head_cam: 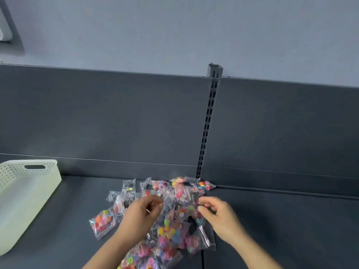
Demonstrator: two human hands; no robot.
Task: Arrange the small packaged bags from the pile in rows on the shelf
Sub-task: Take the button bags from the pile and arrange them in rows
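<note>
A pile of small clear bags (pixel 171 226) filled with colourful buttons lies on the dark grey shelf (pixel 272 230), near the middle. My left hand (pixel 139 216) hovers over the pile's left part, with its fingertips curled and pinching the edge of a bag. My right hand (pixel 219 216) is over the pile's right part, its fingers curled on a bag with coloured pieces. One bag (pixel 102 223) lies apart at the pile's left edge. Another bag (pixel 205 185) sits at the back by the upright.
A white perforated plastic basket (pixel 23 200) stands on the shelf at the far left. A slotted metal upright (pixel 207 123) divides the grey back panel. Bare shelf surface stretches to the right of the pile and between the pile and the basket.
</note>
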